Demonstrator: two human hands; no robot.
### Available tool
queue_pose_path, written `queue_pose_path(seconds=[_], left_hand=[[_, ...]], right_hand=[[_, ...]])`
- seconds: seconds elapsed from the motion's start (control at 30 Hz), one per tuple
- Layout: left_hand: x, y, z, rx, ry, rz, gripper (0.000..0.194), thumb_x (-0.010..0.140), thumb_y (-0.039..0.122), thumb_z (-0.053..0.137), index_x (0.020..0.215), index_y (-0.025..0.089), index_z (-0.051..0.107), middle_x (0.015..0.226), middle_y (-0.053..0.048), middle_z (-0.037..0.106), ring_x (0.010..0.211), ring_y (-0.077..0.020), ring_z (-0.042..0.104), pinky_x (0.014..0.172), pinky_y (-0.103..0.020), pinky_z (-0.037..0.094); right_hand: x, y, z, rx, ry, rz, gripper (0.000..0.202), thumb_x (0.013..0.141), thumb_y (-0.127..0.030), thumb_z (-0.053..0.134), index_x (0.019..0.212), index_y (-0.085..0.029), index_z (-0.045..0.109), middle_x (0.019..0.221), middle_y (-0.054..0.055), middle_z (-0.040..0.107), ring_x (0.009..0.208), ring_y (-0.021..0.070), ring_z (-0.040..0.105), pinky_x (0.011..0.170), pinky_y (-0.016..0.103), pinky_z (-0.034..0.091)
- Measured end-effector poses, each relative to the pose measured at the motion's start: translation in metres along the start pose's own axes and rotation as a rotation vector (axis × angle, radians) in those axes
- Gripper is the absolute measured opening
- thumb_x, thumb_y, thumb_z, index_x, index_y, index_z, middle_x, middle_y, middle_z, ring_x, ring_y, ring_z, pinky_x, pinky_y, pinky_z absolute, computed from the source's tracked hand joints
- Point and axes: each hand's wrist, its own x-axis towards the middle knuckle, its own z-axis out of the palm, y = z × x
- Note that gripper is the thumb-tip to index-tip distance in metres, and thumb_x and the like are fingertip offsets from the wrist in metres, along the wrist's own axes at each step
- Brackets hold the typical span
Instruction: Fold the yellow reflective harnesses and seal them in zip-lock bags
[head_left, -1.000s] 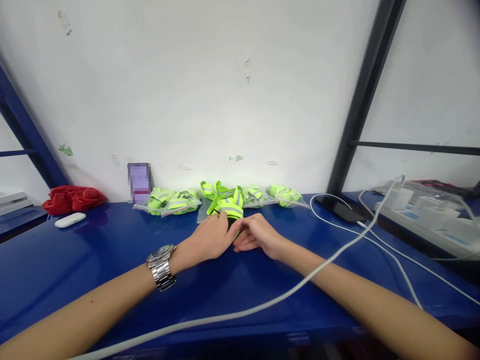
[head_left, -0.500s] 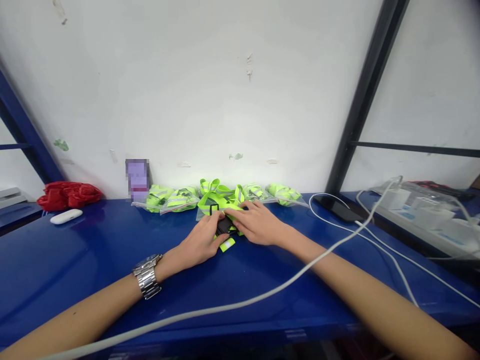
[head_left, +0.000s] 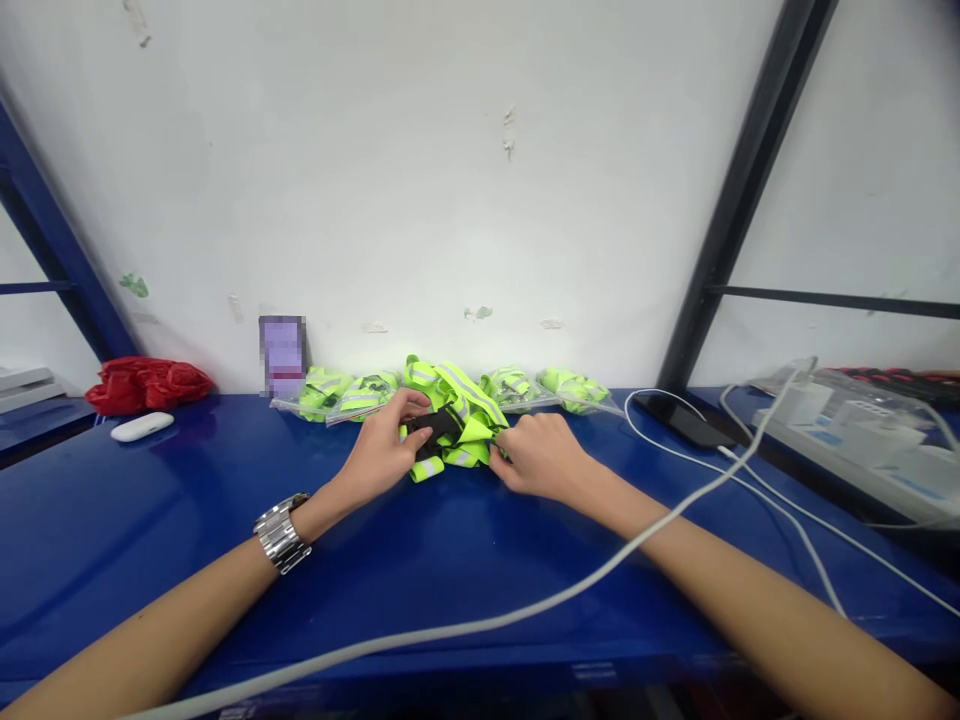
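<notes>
Fingers of the left hand [head_left: 375, 452] are gripping the black buckle [head_left: 444, 424], thumb on its near face. Right hand [head_left: 546, 455] is gripping the right side of the yellow-green strap bundle [head_left: 471, 395], fingers curled in, tips partly hidden. Bundle is sitting near the back edge of the blue bench [head_left: 450, 570], around the middle of its length. Upper band is running diagonally, far end toward the back-left corner, near end toward the right hand. Buckle's long axis is lying roughly left-right, right end angling slightly to the back edge. Loose strap end [head_left: 427, 469] is pointing at the front edge, a bit left.

Labels: purple card [head_left: 285, 345] is leaning on the wall; its face is pixelated, so can't read it. Any print on the buckle is too small to tell.

Along the back edge, two clear bags [head_left: 324, 392] of similar strap are lying left of the bundle, two more bags [head_left: 574, 388] right. Red plastic [head_left: 150, 385] is lying toward the back-left corner, white case [head_left: 142, 426] just in front. Dark phone [head_left: 686, 418] is lying further right. Thick white cable [head_left: 570, 593] is crossing in front of the right forearm. Metal watch [head_left: 281, 533] is sitting on the left wrist.
</notes>
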Motion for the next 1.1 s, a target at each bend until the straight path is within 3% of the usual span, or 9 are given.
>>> queue_pose_path(seconds=[0.07,0.17,0.27,0.37,0.47,0.7,0.9,1.1], left_hand=[[0.000,0.000,0.001,-0.071,-0.005,0.030,0.024,0.082,0.019,0.056,0.104,0.022,0.049,0.100,-0.005,0.064,0.100,-0.0222,0.062,0.084,-0.037,0.047],[-0.002,0.001,0.004,-0.167,-0.054,0.130,0.023,0.084,0.019,0.055,0.107,0.021,0.050,0.103,-0.005,0.062,0.099,-0.0196,0.061,0.088,-0.036,0.047],[-0.005,0.001,0.007,-0.229,-0.098,0.184,0.023,0.086,0.020,0.055,0.109,0.022,0.051,0.104,-0.004,0.061,0.101,-0.0182,0.060,0.089,-0.034,0.047],[-0.007,0.001,0.008,-0.244,-0.129,0.184,0.021,0.088,0.020,0.054,0.108,0.023,0.051,0.104,-0.004,0.061,0.101,-0.0180,0.061,0.088,-0.033,0.048],[-0.009,0.002,0.009,-0.255,-0.134,0.185,0.019,0.089,0.022,0.054,0.107,0.022,0.051,0.102,-0.004,0.061,0.100,-0.0180,0.061,0.088,-0.033,0.049],[-0.011,0.008,0.011,-0.253,-0.133,0.200,0.018,0.089,0.026,0.056,0.105,0.021,0.051,0.101,-0.004,0.060,0.096,-0.0178,0.062,0.084,-0.032,0.051],[-0.007,0.009,0.005,0.147,-0.019,0.268,0.021,0.089,0.036,0.055,0.100,0.018,0.058,0.098,-0.006,0.063,0.094,-0.0217,0.059,0.085,-0.037,0.046],[-0.004,0.006,0.005,0.168,-0.161,0.210,0.032,0.096,0.041,0.038,0.099,0.017,0.059,0.089,-0.004,0.064,0.078,-0.0183,0.058,0.070,-0.030,0.043]], right_hand=[[0.000,-0.006,-0.006,0.080,0.150,-0.053,0.031,0.089,-0.029,0.042,0.076,-0.013,0.066,0.067,0.011,0.063,0.064,0.0211,0.058,0.063,0.032,0.038],[0.004,-0.010,-0.006,0.208,0.360,-0.227,0.033,0.091,-0.029,0.043,0.112,-0.009,0.059,0.106,0.017,0.063,0.100,0.0277,0.056,0.083,0.038,0.043],[0.007,-0.007,0.006,0.279,0.330,-0.341,0.046,0.092,-0.030,0.046,0.133,-0.011,0.041,0.130,0.018,0.051,0.120,0.0283,0.046,0.095,0.041,0.040],[0.007,-0.005,0.017,0.257,0.232,-0.332,0.040,0.092,-0.031,0.048,0.127,-0.013,0.045,0.114,0.015,0.060,0.107,0.0273,0.053,0.089,0.041,0.042],[0.007,-0.009,0.017,0.156,0.235,-0.274,0.036,0.088,-0.026,0.050,0.121,-0.013,0.050,0.099,0.013,0.062,0.096,0.0280,0.054,0.082,0.042,0.042],[0.010,-0.009,0.016,0.149,0.327,-0.348,0.029,0.085,-0.018,0.049,0.113,-0.014,0.055,0.109,0.012,0.060,0.100,0.0256,0.051,0.082,0.037,0.041],[0.011,-0.001,0.019,0.084,0.325,-0.300,0.016,0.083,-0.019,0.049,0.097,-0.015,0.058,0.097,0.010,0.059,0.082,0.0208,0.052,0.070,0.032,0.040],[0.011,0.000,0.017,0.126,0.289,-0.289,0.011,0.081,-0.015,0.050,0.089,-0.017,0.057,0.090,0.009,0.057,0.077,0.0191,0.049,0.064,0.029,0.039]])
